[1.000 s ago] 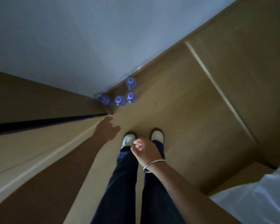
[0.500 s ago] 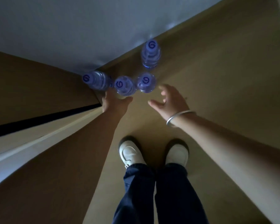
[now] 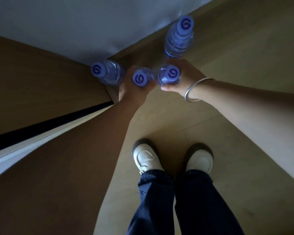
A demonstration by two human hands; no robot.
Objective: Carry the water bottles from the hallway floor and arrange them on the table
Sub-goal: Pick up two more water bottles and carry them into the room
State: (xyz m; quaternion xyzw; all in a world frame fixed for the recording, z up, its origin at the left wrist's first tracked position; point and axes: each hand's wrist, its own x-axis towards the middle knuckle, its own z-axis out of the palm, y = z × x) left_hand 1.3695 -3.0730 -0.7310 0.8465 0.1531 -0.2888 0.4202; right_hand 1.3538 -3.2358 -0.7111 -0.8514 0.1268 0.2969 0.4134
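Fingers of the right hand (image 3: 185, 78) curl round a clear plastic water bottle with a pale lilac cap (image 3: 170, 75), thumb at the near side, fingers at the far side; this grip is closed on the bottle body below the cap. A silver bangle (image 3: 195, 89) circles the right wrist. Left hand (image 3: 132, 89) wraps a second clear bottle with the same lilac cap (image 3: 141, 78); the cap and neck stand above the fingers, and the grip grasps the bottle, though the fingertips are dim and partly hidden behind it.

Both held bottles sit close side by side, nearly touching. Whether either has left the floor cannot be told.

Just beside the left hand, a third clear lilac-capped bottle (image 3: 107, 73) stands in the corner against the brown wooden panel (image 3: 41, 78), ungripped. A fourth clear lilac-capped bottle (image 3: 179, 38) stands farther off, beyond the right hand, along the foot of the grey-white wall (image 3: 75, 22). Each cap bears a dark spiral mark.

All four bottles are at the tan hallway floor (image 3: 236, 56), in the corner where wall and panel meet. Nearer the camera, two cream shoes (image 3: 146, 156) and dark navy trouser legs (image 3: 159, 200) stand on the same floor. Lighting is dim.
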